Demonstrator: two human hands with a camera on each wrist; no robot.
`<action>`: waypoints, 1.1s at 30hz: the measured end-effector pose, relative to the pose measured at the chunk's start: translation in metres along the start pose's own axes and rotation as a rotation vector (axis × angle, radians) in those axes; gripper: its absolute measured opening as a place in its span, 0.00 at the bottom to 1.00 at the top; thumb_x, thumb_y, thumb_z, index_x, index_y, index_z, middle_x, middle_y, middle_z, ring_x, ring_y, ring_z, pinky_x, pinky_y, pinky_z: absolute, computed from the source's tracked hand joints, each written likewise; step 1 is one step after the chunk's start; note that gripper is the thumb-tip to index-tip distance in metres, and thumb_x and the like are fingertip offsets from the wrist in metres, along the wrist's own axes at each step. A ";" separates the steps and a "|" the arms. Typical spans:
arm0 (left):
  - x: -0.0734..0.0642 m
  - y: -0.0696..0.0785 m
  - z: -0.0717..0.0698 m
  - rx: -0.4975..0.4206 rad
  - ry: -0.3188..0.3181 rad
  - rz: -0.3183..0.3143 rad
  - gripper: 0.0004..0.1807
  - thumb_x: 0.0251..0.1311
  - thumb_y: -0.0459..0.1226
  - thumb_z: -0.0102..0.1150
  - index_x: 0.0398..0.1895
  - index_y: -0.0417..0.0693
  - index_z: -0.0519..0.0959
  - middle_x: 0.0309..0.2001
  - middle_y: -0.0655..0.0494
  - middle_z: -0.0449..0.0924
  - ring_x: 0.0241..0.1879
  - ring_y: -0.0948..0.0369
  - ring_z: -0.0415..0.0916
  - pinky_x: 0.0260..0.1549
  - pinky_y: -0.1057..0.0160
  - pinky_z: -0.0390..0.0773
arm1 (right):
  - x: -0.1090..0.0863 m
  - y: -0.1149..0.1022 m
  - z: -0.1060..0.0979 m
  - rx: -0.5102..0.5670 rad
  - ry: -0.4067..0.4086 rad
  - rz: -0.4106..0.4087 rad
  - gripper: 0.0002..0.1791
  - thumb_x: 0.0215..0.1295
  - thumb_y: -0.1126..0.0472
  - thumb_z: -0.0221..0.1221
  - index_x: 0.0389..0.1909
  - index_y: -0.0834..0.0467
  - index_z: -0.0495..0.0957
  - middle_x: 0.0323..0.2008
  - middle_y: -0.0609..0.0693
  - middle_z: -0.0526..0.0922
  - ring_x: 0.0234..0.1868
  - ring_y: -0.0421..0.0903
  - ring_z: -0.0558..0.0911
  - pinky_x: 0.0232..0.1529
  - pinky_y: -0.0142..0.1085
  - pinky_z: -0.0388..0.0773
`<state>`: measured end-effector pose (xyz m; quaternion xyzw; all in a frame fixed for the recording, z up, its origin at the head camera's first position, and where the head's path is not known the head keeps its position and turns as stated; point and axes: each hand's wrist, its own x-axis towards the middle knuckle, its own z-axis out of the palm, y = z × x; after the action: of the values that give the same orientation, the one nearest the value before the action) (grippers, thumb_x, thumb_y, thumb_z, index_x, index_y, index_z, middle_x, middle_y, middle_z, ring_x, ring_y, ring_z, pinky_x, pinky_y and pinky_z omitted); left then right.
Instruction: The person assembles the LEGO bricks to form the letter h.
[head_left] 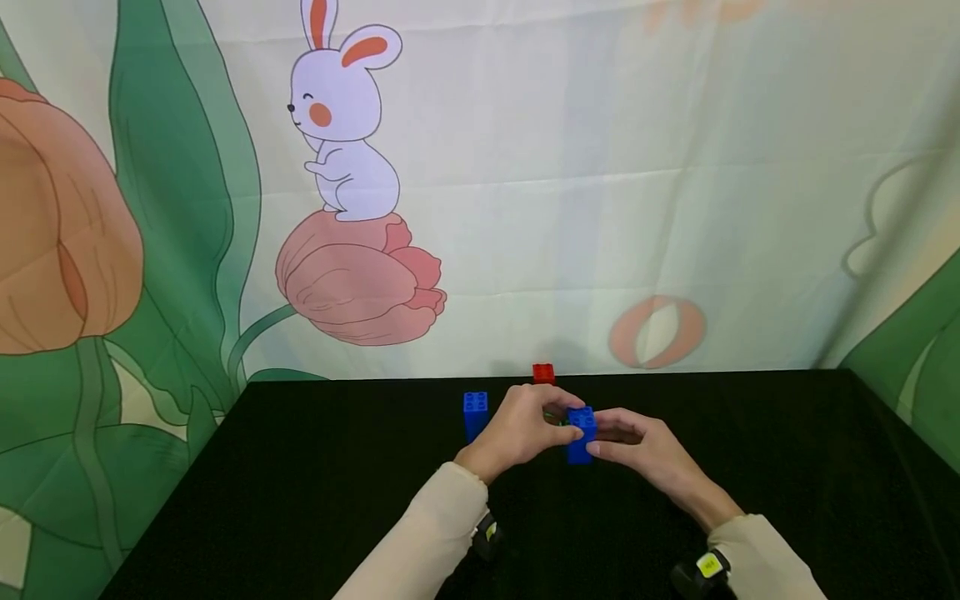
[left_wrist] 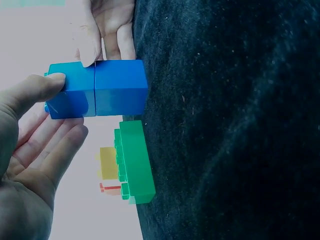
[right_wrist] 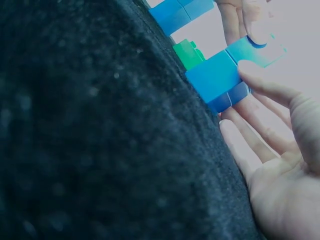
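head view: a stack of two blue bricks (head_left: 579, 451) stands upright between the two hands, set in from the far edge of the black table (head_left: 337, 500). the left hand (head_left: 521, 423) pinches the upper brick between thumb and fingers; the right hand (head_left: 648, 450) holds the opposite side, thumb near the seam, both grips narrowed to the stack. whether its base bears on the table cannot be told. left wrist view: a green brick (left_wrist: 136, 162) stands near the stack, apart from it, with a yellow brick (left_wrist: 109, 163) behind. head view, outward: a second blue stack (head_left: 476, 412), partly hidden by the left hand; a red brick (head_left: 543, 372) near the far edge, before the printed curtain (head_left: 525, 208). table surface extends widely left of the second blue stack and right of the right hand.
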<state>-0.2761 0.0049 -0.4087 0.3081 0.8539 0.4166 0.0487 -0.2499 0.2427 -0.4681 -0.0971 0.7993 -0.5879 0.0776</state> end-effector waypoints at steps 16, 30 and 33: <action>-0.003 0.000 -0.004 0.008 -0.007 0.005 0.17 0.69 0.38 0.72 0.59 0.48 0.86 0.55 0.57 0.87 0.53 0.61 0.85 0.54 0.64 0.83 | 0.003 -0.004 0.001 -0.011 -0.012 -0.024 0.29 0.68 0.52 0.71 0.66 0.60 0.78 0.60 0.58 0.83 0.60 0.55 0.83 0.60 0.50 0.82; -0.007 -0.003 0.006 -0.064 0.079 0.040 0.21 0.69 0.38 0.72 0.64 0.46 0.83 0.60 0.54 0.85 0.57 0.58 0.84 0.57 0.66 0.81 | 0.002 -0.001 -0.005 -0.013 -0.003 -0.044 0.29 0.69 0.53 0.71 0.66 0.61 0.77 0.62 0.60 0.82 0.61 0.57 0.82 0.60 0.49 0.82; -0.009 -0.002 0.003 -0.100 0.110 0.033 0.23 0.68 0.37 0.72 0.65 0.45 0.82 0.61 0.53 0.85 0.59 0.55 0.84 0.59 0.65 0.80 | 0.002 -0.001 -0.005 -0.018 0.001 -0.046 0.30 0.68 0.53 0.71 0.66 0.61 0.77 0.63 0.60 0.82 0.62 0.57 0.82 0.60 0.50 0.82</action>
<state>-0.2688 0.0009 -0.4142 0.2961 0.8281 0.4759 0.0101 -0.2533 0.2462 -0.4656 -0.1160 0.8021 -0.5824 0.0629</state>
